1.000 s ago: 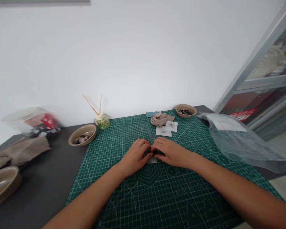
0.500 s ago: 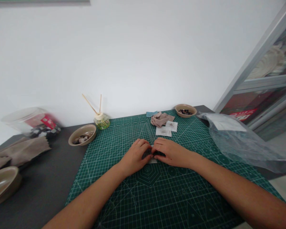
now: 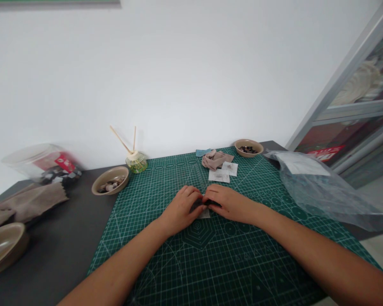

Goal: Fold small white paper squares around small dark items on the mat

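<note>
At the middle of the green cutting mat (image 3: 153,191), my left hand (image 3: 182,209) and my right hand (image 3: 227,203) meet fingertip to fingertip. The thumb and fingers of each are curled into a pinch. Under and between them lies a small white square piece (image 3: 205,213), mostly covered by the fingers. Whatever the fingertips pinch is too small and hidden to make out. Just beyond my right hand are similar white squares (image 3: 219,175) with faint marks, beside a crumpled beige cloth (image 3: 213,160).
Tan bowls of small dark and pale pieces stand at the left (image 3: 110,180) and back right (image 3: 249,148). A reed diffuser (image 3: 136,162), beige fabric (image 3: 41,200), a clear tub (image 3: 35,161) and another bowl (image 3: 6,246) are leftward. A plastic bag (image 3: 319,191) lies right.
The fingertips of my right hand have shifted very slightly at the white square. My left hand and everything else look the same.
</note>
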{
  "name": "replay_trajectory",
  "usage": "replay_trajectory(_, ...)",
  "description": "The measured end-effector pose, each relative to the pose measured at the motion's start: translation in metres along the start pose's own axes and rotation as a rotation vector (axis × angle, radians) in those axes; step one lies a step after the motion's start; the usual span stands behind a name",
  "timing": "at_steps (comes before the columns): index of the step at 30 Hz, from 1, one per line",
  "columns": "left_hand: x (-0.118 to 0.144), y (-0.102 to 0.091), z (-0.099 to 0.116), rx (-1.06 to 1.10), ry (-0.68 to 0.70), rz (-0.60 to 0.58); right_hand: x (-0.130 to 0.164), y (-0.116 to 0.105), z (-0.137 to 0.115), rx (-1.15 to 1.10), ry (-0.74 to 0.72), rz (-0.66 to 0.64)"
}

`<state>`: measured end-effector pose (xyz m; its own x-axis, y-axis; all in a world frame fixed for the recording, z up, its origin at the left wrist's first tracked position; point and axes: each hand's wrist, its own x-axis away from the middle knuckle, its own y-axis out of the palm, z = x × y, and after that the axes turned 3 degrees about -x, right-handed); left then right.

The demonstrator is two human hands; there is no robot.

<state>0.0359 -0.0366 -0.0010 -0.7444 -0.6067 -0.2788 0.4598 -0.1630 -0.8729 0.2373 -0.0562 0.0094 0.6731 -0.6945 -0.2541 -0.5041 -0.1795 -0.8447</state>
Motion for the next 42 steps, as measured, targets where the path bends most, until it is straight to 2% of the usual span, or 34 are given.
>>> replay_trajectory(7, -0.0002, 0.0005, -0.0001, 0.005, 0.003, -0.001, 0.0000, -0.0017, -0.0011, -0.017, -0.012, -0.040)
replay_trajectory(21, 0.0000, -0.0004, 0.0005, 0.005, 0.009, 0.009, -0.0011, -0.0024, -0.0026, 0.078, -0.001, 0.016)
replay_trajectory(28, -0.0007, -0.0013, 0.0010, -0.002, -0.003, -0.003, -0.0004, -0.0028, -0.0027, 0.009, -0.026, -0.043)
replay_trajectory(37, 0.0000, -0.0001, 0.0002, 0.015, 0.005, 0.005, -0.0011, -0.0029, -0.0023, 0.108, 0.052, 0.004)
replay_trajectory(42, 0.0003, -0.0009, 0.0007, 0.016, 0.003, 0.005, -0.0004, -0.0024, -0.0016, 0.084, 0.017, -0.010)
